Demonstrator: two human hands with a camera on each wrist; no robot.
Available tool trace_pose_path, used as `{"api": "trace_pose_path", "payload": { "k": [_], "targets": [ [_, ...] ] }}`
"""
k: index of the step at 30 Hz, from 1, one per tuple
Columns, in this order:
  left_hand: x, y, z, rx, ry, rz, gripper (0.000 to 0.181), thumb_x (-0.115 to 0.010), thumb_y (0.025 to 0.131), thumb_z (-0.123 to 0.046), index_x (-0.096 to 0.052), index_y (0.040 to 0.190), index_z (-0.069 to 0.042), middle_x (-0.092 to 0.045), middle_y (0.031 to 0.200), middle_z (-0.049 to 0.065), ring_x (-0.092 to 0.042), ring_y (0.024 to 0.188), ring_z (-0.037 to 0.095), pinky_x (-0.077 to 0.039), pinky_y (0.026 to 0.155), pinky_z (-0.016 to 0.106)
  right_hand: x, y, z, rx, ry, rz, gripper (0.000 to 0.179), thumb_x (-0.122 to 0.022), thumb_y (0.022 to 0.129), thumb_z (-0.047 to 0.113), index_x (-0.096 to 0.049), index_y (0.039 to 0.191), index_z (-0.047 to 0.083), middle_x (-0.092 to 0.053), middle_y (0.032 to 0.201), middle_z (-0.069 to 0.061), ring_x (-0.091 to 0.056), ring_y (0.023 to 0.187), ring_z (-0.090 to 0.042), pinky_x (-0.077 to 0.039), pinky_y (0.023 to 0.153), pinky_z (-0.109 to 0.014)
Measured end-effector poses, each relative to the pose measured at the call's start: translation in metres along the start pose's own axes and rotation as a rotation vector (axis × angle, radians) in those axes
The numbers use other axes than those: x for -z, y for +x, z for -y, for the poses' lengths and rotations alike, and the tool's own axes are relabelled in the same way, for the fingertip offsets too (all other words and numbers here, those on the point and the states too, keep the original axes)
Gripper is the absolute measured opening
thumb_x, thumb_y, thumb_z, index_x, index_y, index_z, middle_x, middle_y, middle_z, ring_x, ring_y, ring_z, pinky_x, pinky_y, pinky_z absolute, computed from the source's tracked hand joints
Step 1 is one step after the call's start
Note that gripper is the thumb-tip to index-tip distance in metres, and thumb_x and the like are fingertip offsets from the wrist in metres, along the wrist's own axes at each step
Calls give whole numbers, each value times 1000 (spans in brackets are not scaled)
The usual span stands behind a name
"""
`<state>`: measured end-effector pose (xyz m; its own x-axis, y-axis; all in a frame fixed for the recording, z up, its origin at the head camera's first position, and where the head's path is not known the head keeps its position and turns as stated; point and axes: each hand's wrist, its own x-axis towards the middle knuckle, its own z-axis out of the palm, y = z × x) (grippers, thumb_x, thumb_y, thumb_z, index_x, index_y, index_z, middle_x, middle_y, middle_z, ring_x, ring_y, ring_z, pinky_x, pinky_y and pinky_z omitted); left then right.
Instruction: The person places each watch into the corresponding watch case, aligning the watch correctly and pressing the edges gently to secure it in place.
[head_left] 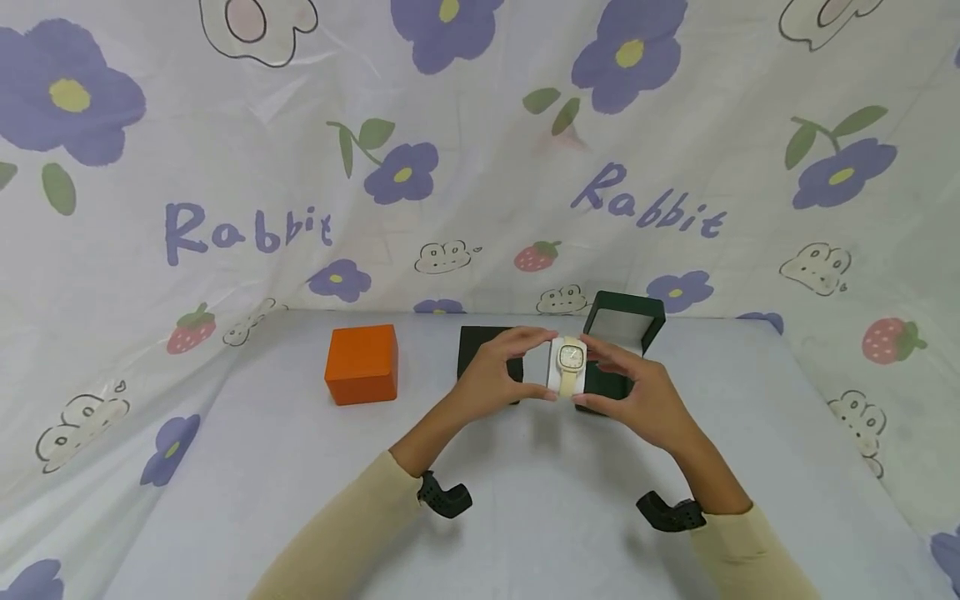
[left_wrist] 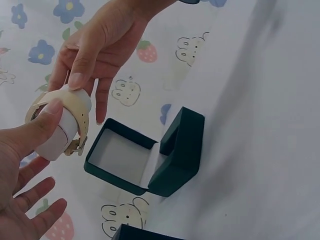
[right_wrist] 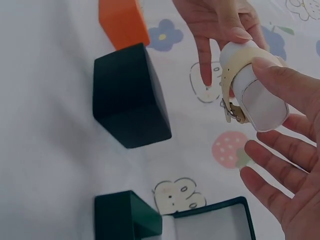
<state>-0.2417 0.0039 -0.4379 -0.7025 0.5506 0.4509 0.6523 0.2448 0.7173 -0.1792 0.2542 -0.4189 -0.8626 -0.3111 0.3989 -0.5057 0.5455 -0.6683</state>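
Observation:
A wristwatch [head_left: 572, 357] with a cream strap and squarish face is buckled round a white cushion [right_wrist: 265, 105]. My left hand [head_left: 491, 375] and right hand [head_left: 641, 392] hold the cushion between them, one at each end. In the left wrist view, both thumbs press along the strap [left_wrist: 75, 106], with the buckle hanging below. Behind my right hand stands a dark green watch box [left_wrist: 177, 155] with its lid raised, showing a pale lining. A second dark box [right_wrist: 125, 95], closed, sits behind my left hand and is partly hidden by it in the head view.
To the left on the white-covered table [head_left: 525, 517] stands a closed orange box [head_left: 362, 365]. A white cloth printed with flowers, rabbits and strawberries [head_left: 536, 256] hangs behind the table. Each wrist wears a black band mount [head_left: 670, 512].

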Motion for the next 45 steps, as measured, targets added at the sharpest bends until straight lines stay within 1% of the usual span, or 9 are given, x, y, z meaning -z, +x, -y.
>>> {"api": "trace_pose_path", "payload": {
  "k": [6, 11, 17, 23, 28, 32, 37, 41, 45],
  "targets": [
    [-10, 13, 2, -3, 1, 23, 82, -93, 73, -29, -57, 146, -17, -56, 145, -1, -51, 132, 14, -53, 101, 36, 7, -1, -9, -20, -28, -5, 80, -88, 81, 18, -50, 151, 17, -59, 143, -10, -62, 123, -30, -53, 100, -50],
    [-19, 21, 5, 26, -8, 49, 82, -92, 74, -29, -56, 147, -15, -56, 146, -1, -50, 134, 14, -52, 103, 36, 13, -2, -14, -41, -35, 4, 79, -88, 80, 17, -50, 150, 11, -59, 143, -11, -62, 122, -33, -52, 100, -55],
    [-28, 29, 9, 70, 5, 72, 82, -91, 75, -30, -55, 147, -17, -55, 146, -2, -49, 133, 14, -50, 104, 28, 20, -1, -21, -71, -37, 32, 78, -88, 81, 19, -50, 150, 12, -60, 141, -11, -59, 123, -33, -50, 102, -57],
    [-39, 39, 18, 73, 5, 87, 82, -92, 75, -30, -55, 148, -18, -54, 147, -1, -48, 133, 15, -51, 103, 31, 24, -1, -36, -96, -10, 47, 76, -87, 83, 18, -50, 150, 13, -59, 141, -12, -57, 125, -36, -47, 105, -57],
    [-49, 49, 25, 76, 17, 114, 82, -90, 77, -31, -53, 149, -17, -54, 148, 1, -48, 133, 16, -51, 98, 23, 28, -2, -48, -104, -19, 32, 76, -87, 83, 16, -51, 149, 15, -59, 141, -9, -57, 125, -30, -47, 106, -56],
    [-57, 56, 29, 86, 15, 133, 82, -89, 79, -29, -52, 150, -16, -53, 148, 3, -49, 133, 17, -51, 94, 18, 31, -3, -54, -121, -41, 30, 79, -86, 83, 17, -47, 152, 11, -59, 141, -14, -56, 126, -34, -46, 106, -58],
    [-66, 61, 32, 97, 20, 137, 81, -89, 79, -29, -52, 150, -18, -53, 147, 4, -50, 133, 17, -52, 91, 17, 34, -6, -62, -174, -65, 44, 84, -86, 84, 21, -41, 154, 5, -57, 142, -21, -53, 129, -41, -44, 107, -60],
    [-74, 64, 33, 107, 42, 147, 82, -89, 79, -31, -52, 150, -17, -53, 148, 3, -50, 133, 17, -53, 91, 17, 37, -9, -69, -196, -69, 45, 79, -86, 84, 22, -47, 151, 7, -58, 141, -20, -53, 131, -40, -44, 107, -58],
    [-80, 65, 33, 121, 72, 150, 81, -89, 78, -32, -53, 150, -17, -54, 147, 3, -51, 131, 16, -52, 91, 16, 38, -12, -74, -196, -63, 51, 77, -86, 84, 22, -49, 149, 4, -55, 144, -21, -52, 132, -41, -45, 106, -58]
  ]
}}
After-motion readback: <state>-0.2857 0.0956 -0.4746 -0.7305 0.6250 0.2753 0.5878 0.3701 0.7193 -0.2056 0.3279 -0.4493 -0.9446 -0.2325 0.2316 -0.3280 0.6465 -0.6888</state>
